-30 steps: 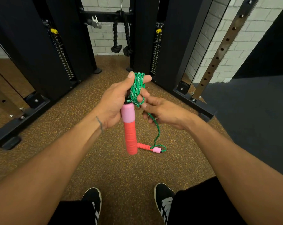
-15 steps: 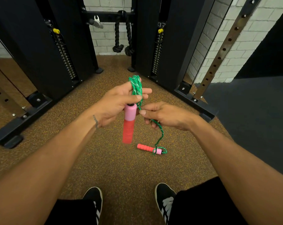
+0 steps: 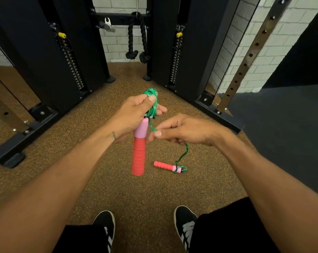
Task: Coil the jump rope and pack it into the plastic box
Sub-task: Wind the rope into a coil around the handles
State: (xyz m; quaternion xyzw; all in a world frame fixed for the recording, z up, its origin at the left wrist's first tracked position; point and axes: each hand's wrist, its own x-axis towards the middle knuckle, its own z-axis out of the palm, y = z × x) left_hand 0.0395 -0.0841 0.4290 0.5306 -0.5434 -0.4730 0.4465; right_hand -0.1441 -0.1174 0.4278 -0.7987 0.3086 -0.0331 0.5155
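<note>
Left hand [image 3: 136, 114] over rope coil [image 3: 151, 103] — inner loops hidden

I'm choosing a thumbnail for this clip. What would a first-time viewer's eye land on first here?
First, the bright green braided rope coil bunched in the left hand at the centre of the frame, with the red-and-pink foam handle hanging below it. Next, the right hand pinching the loose strand that trails down to the second red-and-pink handle lying on the speckled brown gym floor.
</note>
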